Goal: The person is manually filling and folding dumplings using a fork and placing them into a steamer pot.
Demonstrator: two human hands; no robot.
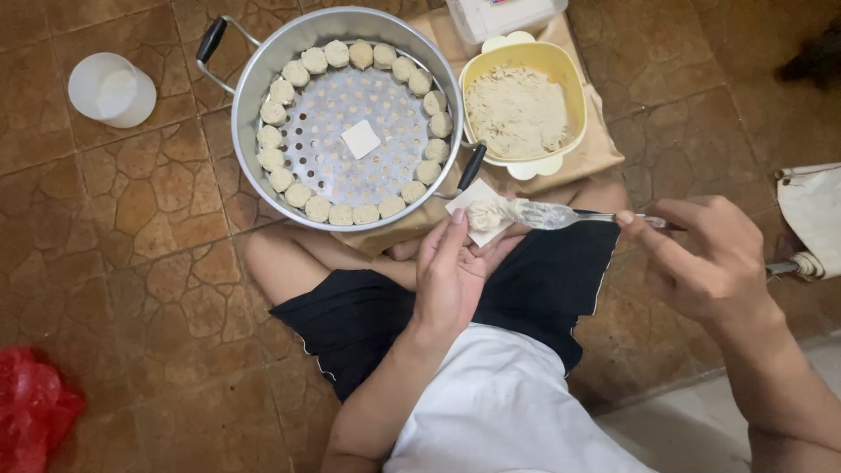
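Sitting just below the round steamer pot [254, 166] ringed with dumplings [317, 208], with a yellow filling bowl [574, 83] to its right, the left hand [451, 276] cups a square wrapper [473, 194] while the right hand [701, 258] pinches a fork [547, 213] lying crosswise, tines on the filling lump [484, 215].

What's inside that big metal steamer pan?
The steamer pan holds a ring of dumplings along its wall and one square wrapper mid-tray. Whatever lies under the perforated tray is hidden.
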